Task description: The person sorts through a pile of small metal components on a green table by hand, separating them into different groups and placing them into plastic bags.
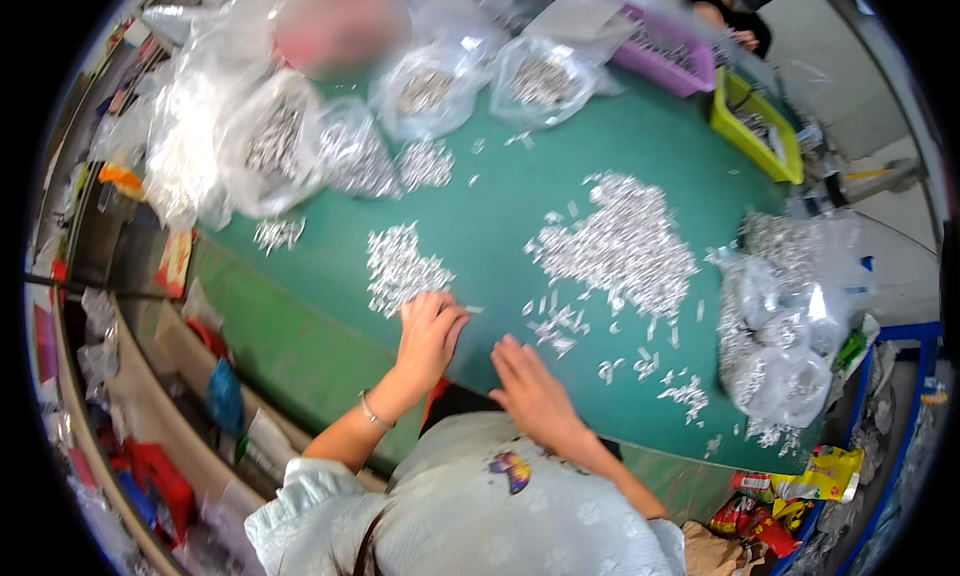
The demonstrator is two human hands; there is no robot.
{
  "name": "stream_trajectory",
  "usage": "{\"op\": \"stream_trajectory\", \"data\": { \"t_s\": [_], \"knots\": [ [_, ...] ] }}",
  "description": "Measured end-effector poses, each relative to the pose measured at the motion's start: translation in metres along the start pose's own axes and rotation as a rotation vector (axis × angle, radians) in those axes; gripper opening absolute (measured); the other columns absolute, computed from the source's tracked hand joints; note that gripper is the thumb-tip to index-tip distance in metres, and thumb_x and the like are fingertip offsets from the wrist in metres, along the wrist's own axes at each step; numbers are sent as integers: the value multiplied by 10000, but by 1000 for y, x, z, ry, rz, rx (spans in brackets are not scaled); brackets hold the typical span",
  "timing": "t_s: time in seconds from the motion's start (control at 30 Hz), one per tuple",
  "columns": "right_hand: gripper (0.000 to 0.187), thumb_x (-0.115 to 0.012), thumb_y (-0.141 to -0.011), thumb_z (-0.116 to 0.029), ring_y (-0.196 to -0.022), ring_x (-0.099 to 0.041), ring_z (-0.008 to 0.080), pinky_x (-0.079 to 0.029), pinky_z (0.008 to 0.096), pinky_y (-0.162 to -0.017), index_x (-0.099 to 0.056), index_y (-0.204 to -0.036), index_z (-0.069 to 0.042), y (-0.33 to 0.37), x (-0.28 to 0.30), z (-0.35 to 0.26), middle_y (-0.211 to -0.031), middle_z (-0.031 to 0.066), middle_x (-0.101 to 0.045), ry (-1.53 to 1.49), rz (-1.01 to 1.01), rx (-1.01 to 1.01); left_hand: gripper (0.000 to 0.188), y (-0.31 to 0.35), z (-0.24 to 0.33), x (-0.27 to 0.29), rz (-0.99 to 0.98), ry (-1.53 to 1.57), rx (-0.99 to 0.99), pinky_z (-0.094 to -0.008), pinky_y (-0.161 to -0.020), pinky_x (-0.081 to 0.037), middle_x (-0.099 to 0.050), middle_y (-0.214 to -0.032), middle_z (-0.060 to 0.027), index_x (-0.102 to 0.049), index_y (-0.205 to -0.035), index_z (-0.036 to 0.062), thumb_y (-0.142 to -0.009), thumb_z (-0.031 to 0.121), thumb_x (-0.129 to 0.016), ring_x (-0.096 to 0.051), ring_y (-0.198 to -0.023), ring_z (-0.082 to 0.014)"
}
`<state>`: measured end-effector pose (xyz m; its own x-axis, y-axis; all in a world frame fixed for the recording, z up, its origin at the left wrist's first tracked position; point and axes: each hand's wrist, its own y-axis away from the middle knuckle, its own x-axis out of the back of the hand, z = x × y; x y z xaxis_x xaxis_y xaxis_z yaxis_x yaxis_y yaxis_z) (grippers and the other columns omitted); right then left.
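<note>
My left hand (430, 328), with a bracelet at the wrist, is at the near edge of a small heap of silver metal pieces (400, 266). Its fingers are bent together, and a slim silver piece (474, 309) sticks out at the fingertips. My right hand (530, 384) lies flat on the green tabletop (490, 206), palm down, fingers stretched out, with nothing seen in it. Beyond it to the right spreads a larger heap of similar silver pieces (630, 241). Loose pieces (557, 323) are scattered between that heap and my right hand.
Open clear bags of silver parts (425, 91) line the far side. More bulging bags (785, 326) crowd the right edge. A purple bin (690, 74) and a yellow-green bin (765, 156) stand far right, near another person (735, 11). Shelving (150, 376) runs along the left.
</note>
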<state>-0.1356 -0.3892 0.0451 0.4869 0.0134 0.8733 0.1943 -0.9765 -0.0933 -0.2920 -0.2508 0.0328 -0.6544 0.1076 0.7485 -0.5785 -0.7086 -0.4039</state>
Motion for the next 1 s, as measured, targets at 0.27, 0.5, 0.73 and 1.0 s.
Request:
{"op": "stream_trajectory", "data": {
  "t_s": [0.27,0.5,0.73,1.0],
  "knots": [
    [533,-663,-852,-179,-1362,-373,329,-344,439,-1103,-488,-1277,91,2,2,6,-1381,178,-461,-137,67,-15,126,-3,23,-6,84,272,22,-324,-674,-442,-605,-869,-103,-641,-882,34,-786,39,-723,-589,-772,-232],
    [513,-639,-871,-184,-1376,-361,319,-339,436,-1106,-493,-1283,84,4,5,2,-1422,176,-436,-117,49,20,362,114,14,-8,-959,1057,835,-279,-607,-499,-692,-826,-93,-676,-966,-6,-995,273,-446,-624,-654,-144],
    [417,-575,-902,-160,-1342,-418,323,-345,440,-1110,-536,-1241,80,46,-14,-5,-1394,179,-480,-201,-30,195,415,103,19,-51,-597,1829,1532,-454,-1017,-445,-584,-1218,-249,-519,-1202,-88,-961,210,-360,-574,-1156,-324],
    [206,-642,-820,-22,-991,-652,308,-504,408,-898,-682,-1020,10,98,-10,-3,-1054,134,-674,-514,526,61,222,90,45,-43,-1012,1507,1262,-267,-817,-498,-630,-976,-77,-591,-1136,-10,-1001,131,-484,-599,-902,-135]
  ]
}}
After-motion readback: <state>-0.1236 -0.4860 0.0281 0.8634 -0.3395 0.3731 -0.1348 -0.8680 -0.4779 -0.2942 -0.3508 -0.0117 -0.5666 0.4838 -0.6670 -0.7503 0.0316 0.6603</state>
